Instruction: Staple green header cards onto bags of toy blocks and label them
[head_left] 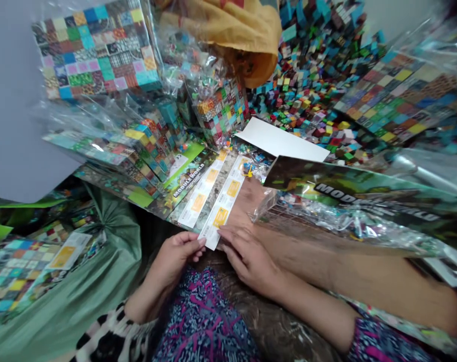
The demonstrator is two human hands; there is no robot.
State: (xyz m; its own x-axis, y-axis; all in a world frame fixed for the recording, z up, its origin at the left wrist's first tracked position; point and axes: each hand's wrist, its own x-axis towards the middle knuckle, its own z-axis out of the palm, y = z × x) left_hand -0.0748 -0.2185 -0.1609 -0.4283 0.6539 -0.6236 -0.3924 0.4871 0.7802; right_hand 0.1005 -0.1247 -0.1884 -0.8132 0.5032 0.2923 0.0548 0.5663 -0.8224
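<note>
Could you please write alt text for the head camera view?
A left hand pinches the near end of a label strip, with the right hand at its edge. A second strip lies alongside; beyond are bagged colourful cubes and a loose cube heap.

Garment [203,322]: dark blue, printed with magenta and pale figures. Left of the garment, the left sleeve [100,338] shows black and pale patches, with a gathered cuff [140,332] below the bare left hand [183,249]. Right of the garment, the right sleeve [379,339] carries matching blue-and-magenta print; the right hand [253,259] is bare.
</note>
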